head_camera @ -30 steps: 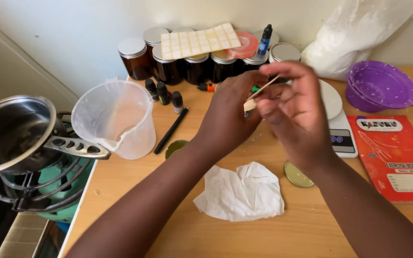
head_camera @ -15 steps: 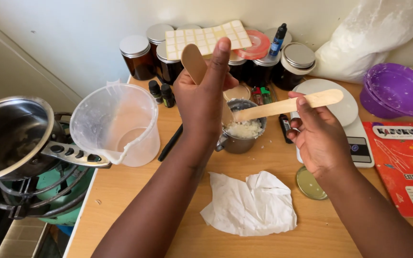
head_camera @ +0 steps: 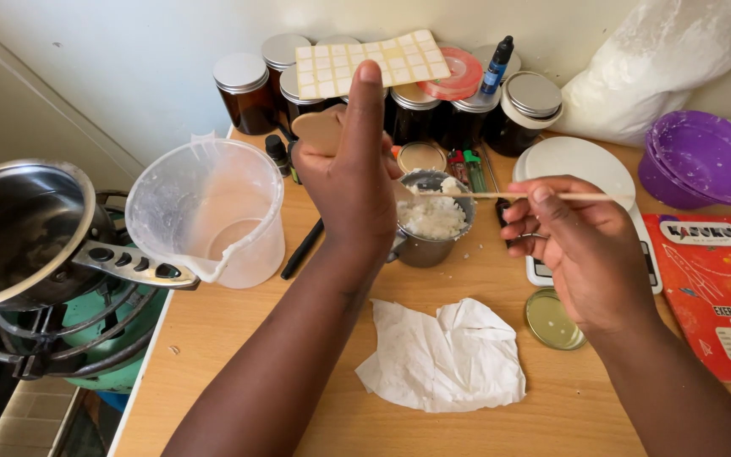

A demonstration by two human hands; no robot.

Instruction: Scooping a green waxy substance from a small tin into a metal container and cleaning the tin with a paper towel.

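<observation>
From the head camera, the left hand (head_camera: 353,182) is raised upright over the wooden table (head_camera: 239,372), its fingers closed around a flat wooden stick (head_camera: 316,133) whose rounded end shows at the far left of the hand. The right hand (head_camera: 581,245) pinches a second, thin wooden stick (head_camera: 509,195) held level, its tip reaching over the small metal tin (head_camera: 429,228) that stands between the two hands. The tin already holds a heap of white flaky wax (head_camera: 431,216), loose and unmelted as far as can be seen; the saucepan (head_camera: 19,228) on the green burner (head_camera: 103,338) at the left looks empty of it, so the melting seems not yet done. Just left of the tin stands a clear plastic jug (head_camera: 213,211), near it a black pen (head_camera: 301,250). Near the viewer lies a crumpled white tissue (head_camera: 442,355), and to its right a gold jar lid (head_camera: 553,320). Far behind are amber jars (head_camera: 243,85) with metal lids, a sheet of labels (head_camera: 370,61) and a small blue dropper bottle (head_camera: 497,63). To the right sit a white scale (head_camera: 581,161), purple bowls (head_camera: 695,161) and a red exercise book (head_camera: 725,288). The jug and the jars crowd the tin closely.
</observation>
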